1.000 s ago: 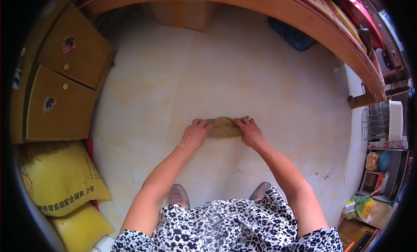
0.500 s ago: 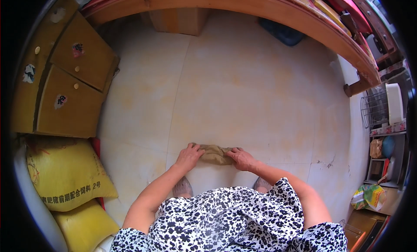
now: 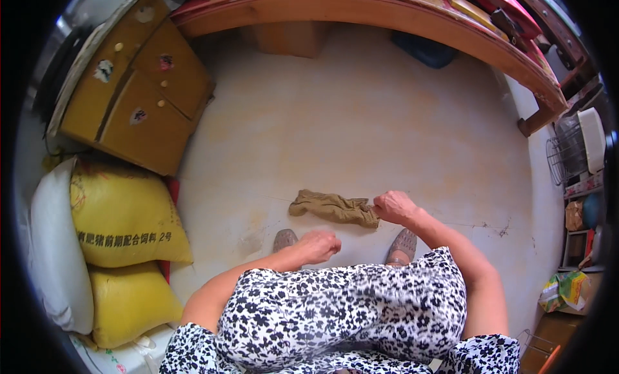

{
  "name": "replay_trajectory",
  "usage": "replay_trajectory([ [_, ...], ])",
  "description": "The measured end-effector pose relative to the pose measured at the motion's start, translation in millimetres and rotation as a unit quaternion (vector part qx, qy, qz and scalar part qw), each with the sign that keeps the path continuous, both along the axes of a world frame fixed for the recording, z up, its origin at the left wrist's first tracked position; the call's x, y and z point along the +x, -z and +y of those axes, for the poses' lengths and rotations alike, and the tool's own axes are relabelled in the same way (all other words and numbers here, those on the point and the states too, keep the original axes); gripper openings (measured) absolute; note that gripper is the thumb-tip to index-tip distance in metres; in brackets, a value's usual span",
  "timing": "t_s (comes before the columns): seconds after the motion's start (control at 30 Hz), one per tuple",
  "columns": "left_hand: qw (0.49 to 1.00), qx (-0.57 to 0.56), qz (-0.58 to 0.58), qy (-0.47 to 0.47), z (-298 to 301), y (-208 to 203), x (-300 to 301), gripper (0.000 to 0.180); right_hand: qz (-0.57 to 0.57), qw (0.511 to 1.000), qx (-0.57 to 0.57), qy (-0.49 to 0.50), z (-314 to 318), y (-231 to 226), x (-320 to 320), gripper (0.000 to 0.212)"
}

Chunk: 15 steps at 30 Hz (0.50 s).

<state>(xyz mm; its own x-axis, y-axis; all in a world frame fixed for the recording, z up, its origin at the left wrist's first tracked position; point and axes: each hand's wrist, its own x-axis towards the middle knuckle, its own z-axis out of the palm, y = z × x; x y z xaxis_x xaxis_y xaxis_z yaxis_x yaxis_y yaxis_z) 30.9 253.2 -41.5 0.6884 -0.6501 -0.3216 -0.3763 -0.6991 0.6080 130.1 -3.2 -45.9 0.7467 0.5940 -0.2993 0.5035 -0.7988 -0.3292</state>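
Note:
A crumpled olive-brown cloth stretches sideways in a rough strip low over the floor, just ahead of my shoes. At its right end my right hand is closed, with the fingers pinching the cloth's edge. My left hand is apart from the cloth, nearer my body, its fingers curled in with nothing visible in them. It hovers beside my left shoe; the right shoe is below my right hand.
At the left stand a brown wooden cabinet and stacked yellow sacks. A wooden-edged platform crosses the far side, with a cardboard box and blue basin beneath. Shelves with a wire rack line the right.
My left hand has let go of the cloth and drawn back toward my body. My right hand has moved right and up, and the bunched cloth is now stretched longer. The view has shifted.

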Motion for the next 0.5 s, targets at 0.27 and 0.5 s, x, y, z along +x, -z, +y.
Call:
replay_trajectory([
  [0.27, 0.984, -0.019, 0.176, 0.026, 32, -41, -39, 0.028, 0.066, 0.997, -0.001, -0.04, 5, 17, -34, 0.042],
  [0.5, 0.993, -0.039, 0.097, -0.046, 32, 10, -48, 0.031, 0.007, 0.999, 0.045, 0.018, 10, 57, -49, 0.054],
])
